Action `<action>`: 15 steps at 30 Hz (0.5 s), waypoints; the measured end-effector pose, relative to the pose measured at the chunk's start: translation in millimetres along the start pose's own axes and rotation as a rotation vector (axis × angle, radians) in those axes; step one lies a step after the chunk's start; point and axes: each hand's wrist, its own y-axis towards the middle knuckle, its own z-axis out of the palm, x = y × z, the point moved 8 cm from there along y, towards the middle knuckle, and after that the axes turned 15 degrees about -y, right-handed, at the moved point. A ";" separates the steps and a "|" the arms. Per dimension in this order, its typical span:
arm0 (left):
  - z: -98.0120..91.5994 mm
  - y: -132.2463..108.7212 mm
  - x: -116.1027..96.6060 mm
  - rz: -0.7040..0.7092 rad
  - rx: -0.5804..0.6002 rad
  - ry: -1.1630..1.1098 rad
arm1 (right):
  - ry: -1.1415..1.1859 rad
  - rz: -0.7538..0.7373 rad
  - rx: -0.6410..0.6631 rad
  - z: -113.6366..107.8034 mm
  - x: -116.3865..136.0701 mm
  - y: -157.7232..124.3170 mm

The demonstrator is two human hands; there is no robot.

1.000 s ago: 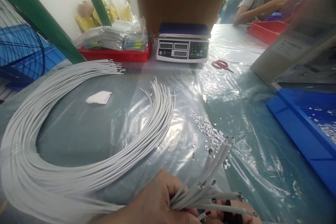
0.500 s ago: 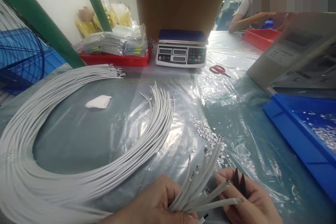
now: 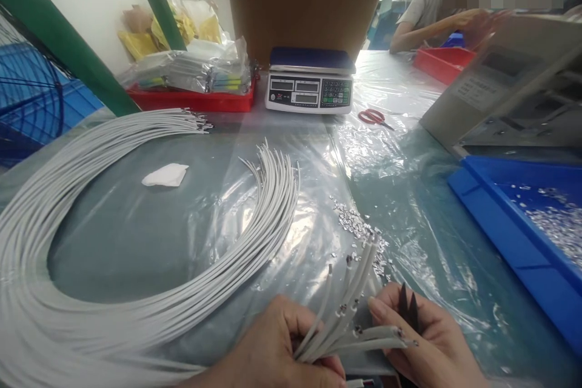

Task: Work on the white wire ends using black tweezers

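In the lower middle, my left hand (image 3: pixel 275 348) is closed round a small bunch of white cables (image 3: pixel 334 333), their dark-tipped ends fanning up and to the right. Just right of these ends, my right hand (image 3: pixel 434 342) holds black tweezers (image 3: pixel 408 309) in curled fingers, both pointed tips facing up and slightly apart. Its thumb and forefinger are close to the cable ends; contact is unclear. A large coil of white cables (image 3: pixel 268 218) curves round the table's left side. Beyond the bunch lie small silvery scraps (image 3: pixel 352 218).
A counting scale (image 3: pixel 309 97) stands at the back, beside a red tray (image 3: pixel 191 102) of bagged goods. Red-handled scissors (image 3: pixel 373 116), a white crumpled piece (image 3: pixel 166 175), a blue tray (image 3: pixel 509 236) with silvery bits and a grey machine (image 3: pixel 482 73) surround the work. Another person's arm (image 3: pixel 422 33) is behind.
The cable ends in my left hand have shifted and bunched slightly. My right hand with the tweezers has moved a little up and left. The whole view has shifted slightly.
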 end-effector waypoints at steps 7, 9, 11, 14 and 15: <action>4.7 -1.0 -0.7 0.065 0.080 0.061 | 0.001 -0.068 -0.036 -0.6 11.0 2.6; 2.9 0.1 -2.1 0.086 0.077 0.076 | 0.046 -0.058 -0.062 -1.3 10.2 0.8; 6.4 1.0 -3.8 0.106 0.135 0.086 | 0.095 -0.048 -0.088 -1.1 8.0 -4.1; 12.8 0.9 -4.9 0.115 0.220 0.067 | 0.159 -0.032 -0.093 4.6 3.4 -17.9; 14.6 0.4 -4.5 0.108 0.239 0.063 | 0.170 -0.027 -0.094 7.0 2.1 -23.8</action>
